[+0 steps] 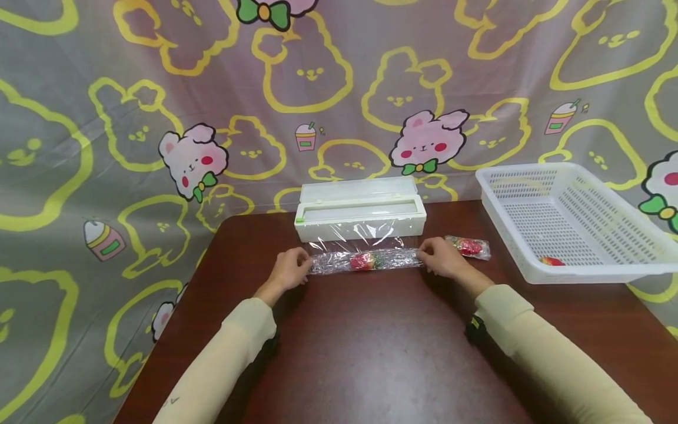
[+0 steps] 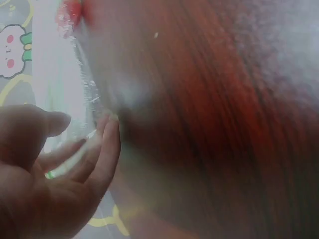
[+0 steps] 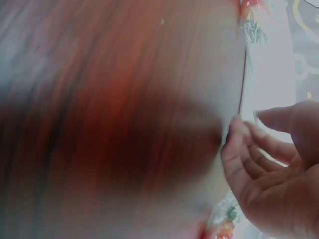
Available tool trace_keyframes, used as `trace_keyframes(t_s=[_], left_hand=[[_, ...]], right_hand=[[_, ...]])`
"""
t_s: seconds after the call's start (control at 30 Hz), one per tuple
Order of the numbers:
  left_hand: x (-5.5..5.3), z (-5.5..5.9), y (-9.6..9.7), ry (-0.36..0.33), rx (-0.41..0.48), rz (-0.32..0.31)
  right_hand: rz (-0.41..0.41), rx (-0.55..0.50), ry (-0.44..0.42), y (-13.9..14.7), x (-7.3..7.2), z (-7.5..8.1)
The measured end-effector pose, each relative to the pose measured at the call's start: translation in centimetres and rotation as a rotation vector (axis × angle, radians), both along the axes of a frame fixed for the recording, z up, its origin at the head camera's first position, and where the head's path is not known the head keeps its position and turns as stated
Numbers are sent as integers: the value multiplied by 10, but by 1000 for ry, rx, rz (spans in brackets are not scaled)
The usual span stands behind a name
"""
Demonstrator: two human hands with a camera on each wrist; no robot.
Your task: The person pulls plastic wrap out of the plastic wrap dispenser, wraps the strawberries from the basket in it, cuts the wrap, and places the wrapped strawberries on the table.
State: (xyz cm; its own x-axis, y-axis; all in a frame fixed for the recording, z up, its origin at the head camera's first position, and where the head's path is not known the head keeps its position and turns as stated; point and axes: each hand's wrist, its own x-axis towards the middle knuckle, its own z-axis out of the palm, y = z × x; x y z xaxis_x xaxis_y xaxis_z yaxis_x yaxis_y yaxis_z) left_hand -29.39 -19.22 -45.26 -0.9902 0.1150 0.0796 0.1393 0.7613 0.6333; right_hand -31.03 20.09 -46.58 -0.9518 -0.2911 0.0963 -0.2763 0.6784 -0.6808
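Cling film [image 1: 328, 262] runs from a white dispenser box [image 1: 360, 229] toward me, its near edge bunched into a long crinkled strip. Inside that strip, near the middle, a red strawberry [image 1: 362, 261] with green leaves shows through. My left hand [image 1: 290, 268] pinches the left end of the strip; the left wrist view has thumb and curled fingers [image 2: 102, 149] on either side of the film. At the right end my right hand [image 1: 442, 257] pinches the film, its fingers [image 3: 239, 149] curled under the edge. Just beyond the right hand lies a film-wrapped strawberry [image 1: 470, 247].
A white slotted plastic basket [image 1: 561, 274] stands at the right of the brown table [image 1: 381, 341], with a red strawberry [image 1: 552, 261] in its near left corner. The dispenser's lid [image 1: 359, 188] is raised. Behind hangs a grey curtain [image 1: 349, 129] with cartoon figures.
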Motion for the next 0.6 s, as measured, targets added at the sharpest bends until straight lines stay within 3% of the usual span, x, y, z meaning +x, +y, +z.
trace_keyframes(t_s=[0.1,0.17,0.23,0.3,0.37,0.47,0.6], left_hand=[[7,7,-2,62,-85,16],[12,14,0,130,-122,-10],[15,23,9,182,-114,-78],[14,29,22,205,-89,-188],[12,31,37,208,-90,-300],[4,26,57,182,-124,-400],[-6,12,71,141,-172,-404]], right_hand=[[-19,123,112,0,7,8],[-36,192,221,-4,13,16],[-21,235,321,-13,18,25],[36,248,381,-26,21,32],[119,257,390,-42,21,35],[199,269,333,-60,18,31],[227,267,237,-71,8,18]])
